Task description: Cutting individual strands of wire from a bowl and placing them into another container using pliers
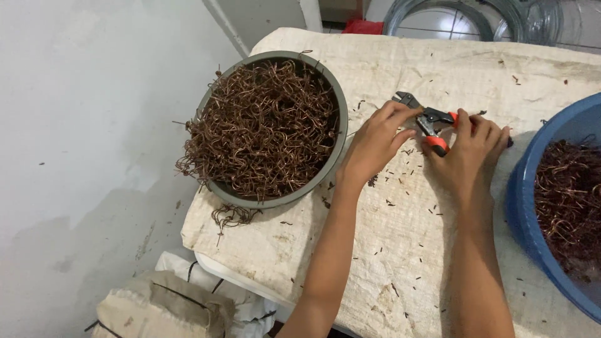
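Note:
My right hand grips the orange handles of a wire stripper tool over a cloth-covered table. The tool's dark metal jaws point up and left. My left hand has its fingertips pinched at the jaws; whether a thin wire is between them is too small to tell. A grey round basin heaped with curled copper wire stands just left of my left hand.
A blue tub holding darker wire sits at the right edge. A small wire clump lies in front of the grey basin. Dark insulation bits litter the cloth. Folded sacks lie below the table's left corner.

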